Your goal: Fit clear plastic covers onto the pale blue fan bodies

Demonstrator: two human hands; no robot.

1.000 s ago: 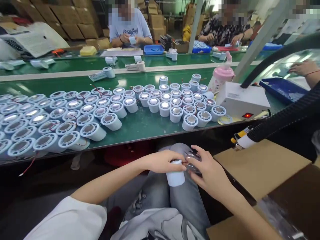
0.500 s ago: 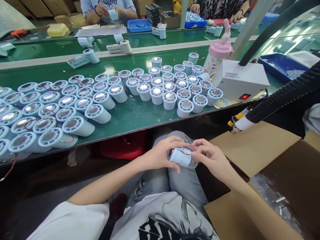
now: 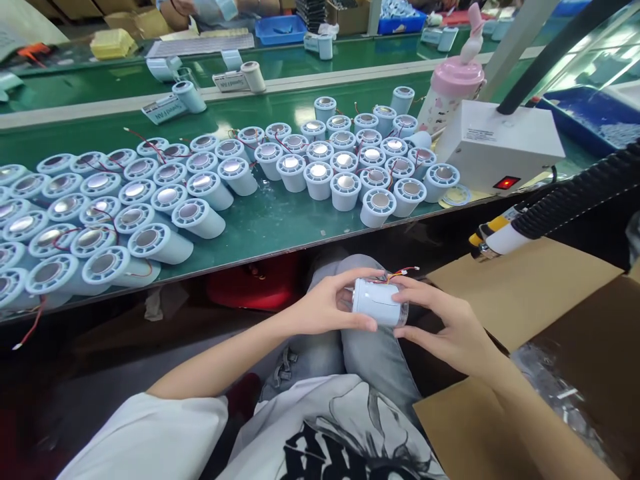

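Note:
Above my lap, both hands hold a light-blue cylindrical fan motor housing (image 3: 376, 303) lying on its side. My left hand (image 3: 334, 303) is curled around its left end, thumb below and fingers over the top. My right hand (image 3: 440, 313) grips the right end, where a clear plastic piece (image 3: 403, 315) shows around the housing. Thin coloured wires (image 3: 397, 275) with a small white connector stick out above the housing. Many similar light-blue housings (image 3: 345, 190) with round metal discs on top stand on the green table, some with red and black wires.
A white box with a lit red switch (image 3: 505, 150) and a pink-lidded bottle (image 3: 453, 87) stand on the right. A black hose (image 3: 575, 193) crosses there above an open cardboard box (image 3: 540, 280) holding clear plastic pieces. Another person's hand (image 3: 183, 7) is across the table.
My right hand has gone from pinching at the wires to gripping the right end of the housing. The wires now point up and right above it. The view has shifted slightly.

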